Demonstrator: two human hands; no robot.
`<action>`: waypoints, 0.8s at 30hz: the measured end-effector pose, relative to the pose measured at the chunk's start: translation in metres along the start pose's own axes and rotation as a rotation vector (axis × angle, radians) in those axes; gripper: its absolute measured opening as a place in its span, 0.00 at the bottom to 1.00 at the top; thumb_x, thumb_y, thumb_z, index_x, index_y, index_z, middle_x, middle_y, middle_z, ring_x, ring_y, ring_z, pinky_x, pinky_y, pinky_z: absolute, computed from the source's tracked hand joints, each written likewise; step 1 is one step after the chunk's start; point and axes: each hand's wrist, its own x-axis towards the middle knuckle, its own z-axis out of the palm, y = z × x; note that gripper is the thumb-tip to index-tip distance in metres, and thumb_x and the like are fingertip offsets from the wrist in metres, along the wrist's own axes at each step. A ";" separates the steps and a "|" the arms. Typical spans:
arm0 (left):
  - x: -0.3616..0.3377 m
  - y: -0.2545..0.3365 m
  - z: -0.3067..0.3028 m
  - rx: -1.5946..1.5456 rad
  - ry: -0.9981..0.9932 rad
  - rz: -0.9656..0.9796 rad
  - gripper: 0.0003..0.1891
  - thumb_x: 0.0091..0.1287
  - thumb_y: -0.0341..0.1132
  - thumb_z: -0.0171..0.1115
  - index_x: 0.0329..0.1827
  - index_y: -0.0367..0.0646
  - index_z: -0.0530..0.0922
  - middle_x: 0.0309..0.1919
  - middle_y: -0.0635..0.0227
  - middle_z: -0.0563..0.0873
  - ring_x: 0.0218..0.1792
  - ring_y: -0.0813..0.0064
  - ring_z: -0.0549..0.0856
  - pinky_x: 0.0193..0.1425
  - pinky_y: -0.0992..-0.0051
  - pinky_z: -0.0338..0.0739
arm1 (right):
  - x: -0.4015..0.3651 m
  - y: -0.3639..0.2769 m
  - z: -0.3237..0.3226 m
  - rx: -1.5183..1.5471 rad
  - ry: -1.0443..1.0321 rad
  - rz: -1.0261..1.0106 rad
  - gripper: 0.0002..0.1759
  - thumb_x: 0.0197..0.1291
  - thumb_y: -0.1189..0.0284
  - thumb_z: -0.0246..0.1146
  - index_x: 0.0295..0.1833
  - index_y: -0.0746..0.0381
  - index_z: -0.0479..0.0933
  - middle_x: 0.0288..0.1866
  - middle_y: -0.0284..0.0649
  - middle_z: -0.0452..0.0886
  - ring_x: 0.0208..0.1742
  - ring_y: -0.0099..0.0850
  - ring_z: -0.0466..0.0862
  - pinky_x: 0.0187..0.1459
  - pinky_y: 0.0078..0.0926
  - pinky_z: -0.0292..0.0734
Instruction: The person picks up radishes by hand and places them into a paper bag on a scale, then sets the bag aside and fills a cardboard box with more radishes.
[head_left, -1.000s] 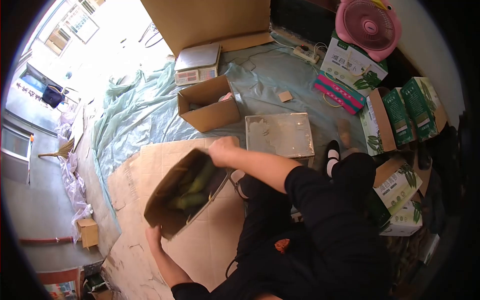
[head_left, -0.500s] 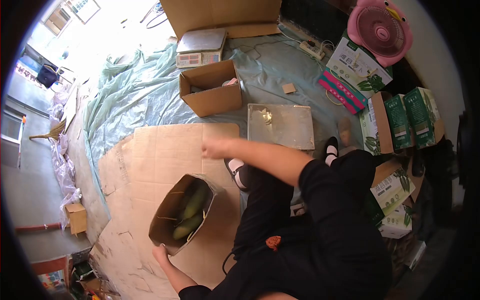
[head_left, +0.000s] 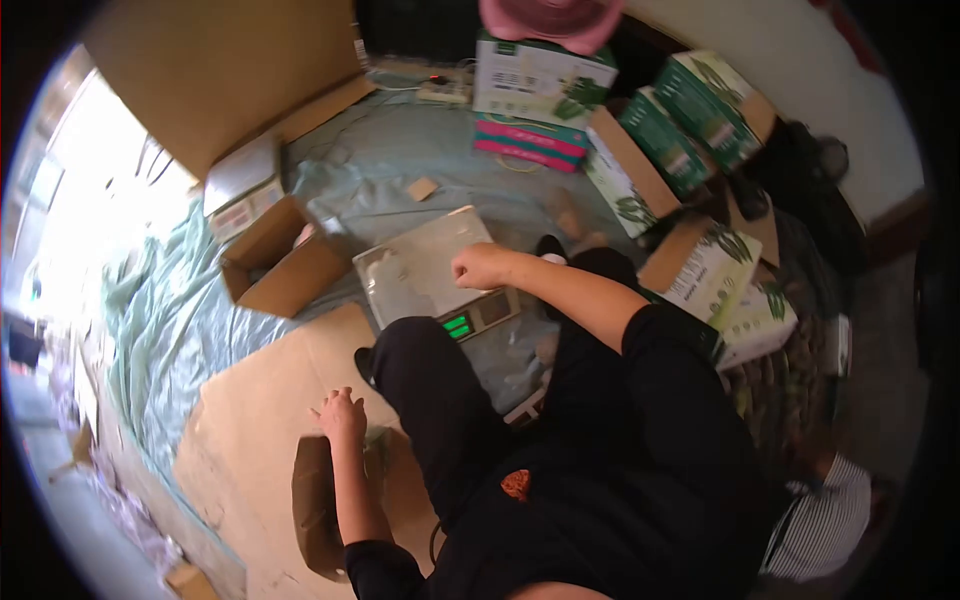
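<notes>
Left hand point(head_left: 343, 415): fingers spread, pinching nothing. Open cardboard box point(head_left: 312, 505) lies bodyward of these fingertips, beneath the forearm; contact cannot be told. Cardboard sheet point(head_left: 265, 400) extends below and to the left of the same fingers. Right hand point(head_left: 480, 267): fingers curled toward palm, interior hidden; scale point(head_left: 405, 280) lies beneath and left of them, green display lit.
</notes>
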 end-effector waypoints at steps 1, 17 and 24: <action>0.011 0.009 0.011 0.018 -0.005 0.050 0.17 0.60 0.42 0.58 0.53 0.53 0.76 0.48 0.68 0.80 0.54 0.66 0.77 0.66 0.50 0.56 | -0.006 0.011 0.004 0.022 0.015 0.062 0.11 0.47 0.65 0.61 0.35 0.58 0.81 0.35 0.41 0.83 0.38 0.38 0.82 0.40 0.36 0.75; 0.018 -0.037 0.165 0.636 -0.586 0.111 0.32 0.57 0.54 0.58 0.65 0.55 0.66 0.62 0.71 0.72 0.66 0.70 0.65 0.67 0.41 0.48 | -0.028 0.004 0.004 -0.156 -0.069 0.152 0.15 0.51 0.64 0.63 0.44 0.57 0.77 0.42 0.43 0.81 0.47 0.41 0.80 0.46 0.40 0.75; -0.042 -0.023 0.161 0.366 -0.121 0.395 0.27 0.62 0.47 0.57 0.63 0.46 0.68 0.58 0.70 0.75 0.62 0.70 0.69 0.65 0.43 0.53 | -0.033 0.005 -0.002 -0.110 -0.038 0.130 0.14 0.51 0.64 0.63 0.43 0.58 0.79 0.40 0.43 0.82 0.46 0.41 0.81 0.45 0.38 0.75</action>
